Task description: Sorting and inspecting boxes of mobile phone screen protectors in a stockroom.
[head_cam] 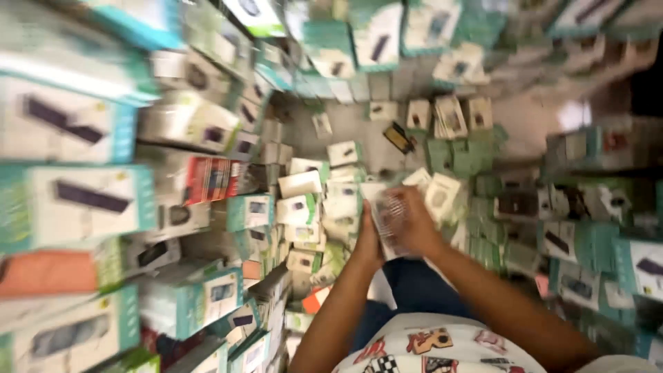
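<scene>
The room is walled in by stacked white-and-teal boxes point(76, 200), with more scattered over the pale floor point(359, 124), all blurred. Near the middle, a small whitish packet point(388, 224) is gripped between the left hand point(367, 245) and the right hand point(414, 221), above the dark trousers point(414, 290).

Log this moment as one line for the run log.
left hand: holding small white box | right hand: on same box | around: stacked teal-and-white boxes | image: motion-blurred
</scene>
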